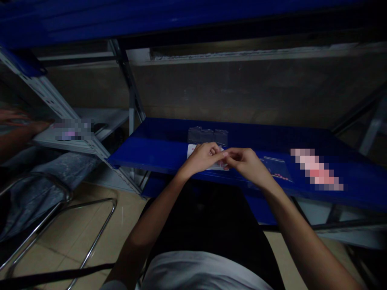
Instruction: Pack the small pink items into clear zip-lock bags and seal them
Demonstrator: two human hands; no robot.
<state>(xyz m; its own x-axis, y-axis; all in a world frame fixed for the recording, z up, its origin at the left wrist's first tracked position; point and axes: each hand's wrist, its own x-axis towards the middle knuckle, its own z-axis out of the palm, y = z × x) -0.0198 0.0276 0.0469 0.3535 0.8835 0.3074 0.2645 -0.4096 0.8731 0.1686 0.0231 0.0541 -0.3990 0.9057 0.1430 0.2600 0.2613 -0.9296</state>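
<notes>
My left hand (205, 156) is over a white paper (191, 150), its fingers curled and its thumb reaching toward the right hand. Facing it, my right hand (243, 160) pinches with thumb and forefinger; the fingertips of both hands meet. Something small and partly see-through shows between and below them, too dim and covered to name. Behind the hands lie clear plastic bags (208, 136). To the right of my right hand lies a clear zip bag (278, 166) with small pink beads along its lower part.
Everything lies on a blue shelf (160, 139). A blurred-out pinkish item (316, 170) is at the right. A grey upright (65, 106) stands left, with another person's hand (33, 125) beyond it. A metal-framed chair (99, 233) is below; a blue shelf (181, 20) hangs overhead.
</notes>
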